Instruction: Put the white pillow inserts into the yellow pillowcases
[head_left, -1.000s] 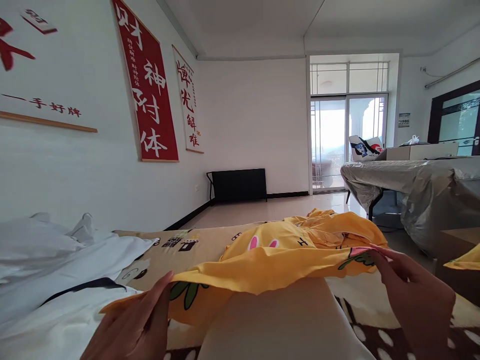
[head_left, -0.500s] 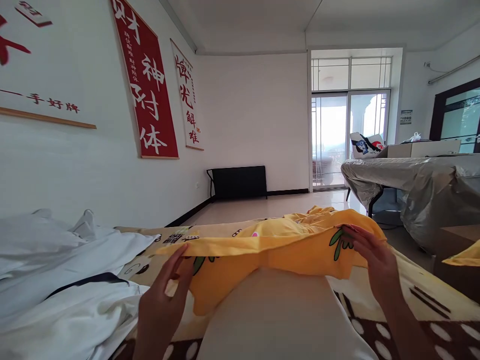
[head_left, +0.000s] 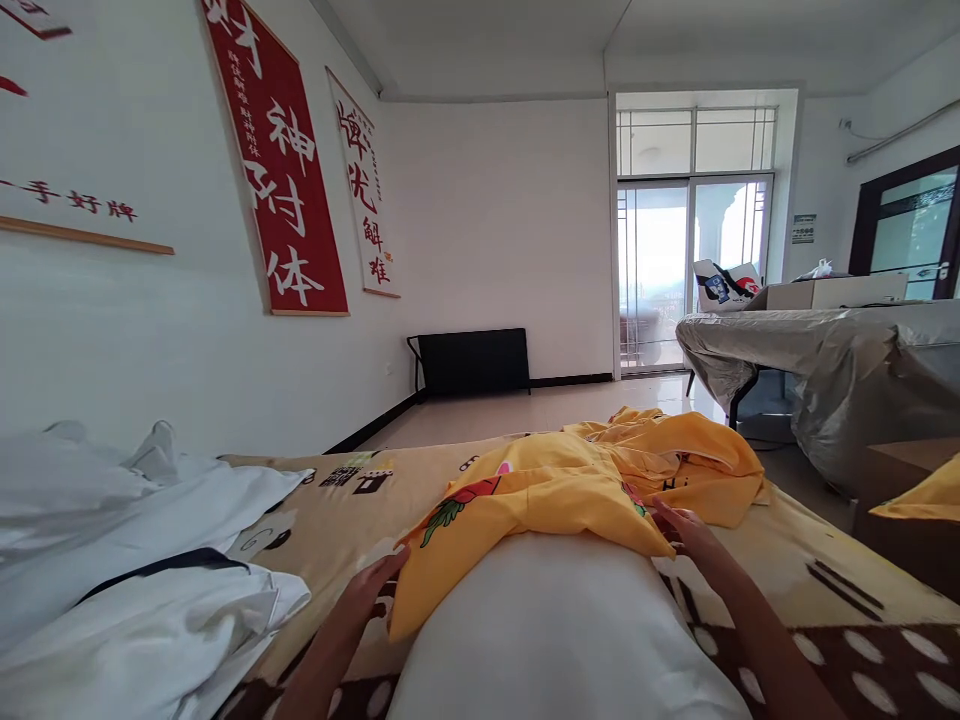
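The cloth (head_left: 559, 495) lies at the pillow (head_left: 555, 610)'s far end, stretching from near left to far right; left hand (head_left: 384, 575) touches its left edge, right hand (head_left: 684, 530) its right, neither nearer; whether either grips, I cannot tell

Matt, softly creased yellow carrot-print cloth (head_left: 562, 500), smooth white pillow-like cloth form (head_left: 559, 635) with faint sheen, soft-napped beige-and-brown patterned blanket (head_left: 787, 560), crinkled glossy grey plastic sheeting (head_left: 844, 400), shiny pale floor (head_left: 450, 422)
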